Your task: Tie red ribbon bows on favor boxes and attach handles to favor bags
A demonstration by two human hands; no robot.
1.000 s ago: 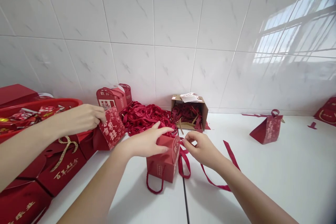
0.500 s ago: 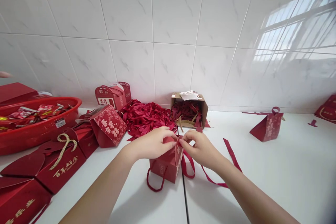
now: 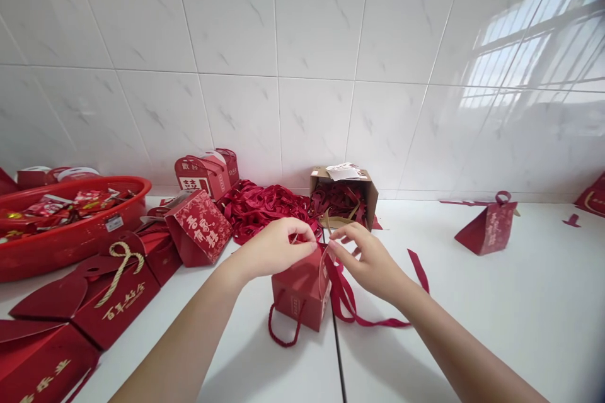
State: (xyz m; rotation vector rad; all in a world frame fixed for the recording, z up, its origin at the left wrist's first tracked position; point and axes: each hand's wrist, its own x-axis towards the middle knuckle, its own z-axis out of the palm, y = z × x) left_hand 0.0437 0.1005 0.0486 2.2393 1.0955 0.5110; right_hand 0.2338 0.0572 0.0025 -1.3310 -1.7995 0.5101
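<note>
A small red gift box (image 3: 300, 289) stands on the white table at the centre, its dark red cord handle hanging down the front. My left hand (image 3: 278, 249) is closed in a pinch at the box's top edge; what it pinches is too small to make out. Against the upper right edge of the box, my right hand (image 3: 362, 258) has thumb and finger together at the top flap and ribbon. A red ribbon (image 3: 347, 302) trails from the box top under my right hand and out to the right.
Behind lie a heap of red ribbons (image 3: 269, 204) and an open carton (image 3: 368, 198) of ribbon. At left are a red basin (image 3: 118, 217) of sweets and several red boxes (image 3: 118, 283). A triangular red box (image 3: 491, 227) stands at right.
Both hands have shifted slightly at the box top, and my right hand has moved a little right. The ribbon beside the box now lies differently. The hand at the far left edge is gone.
</note>
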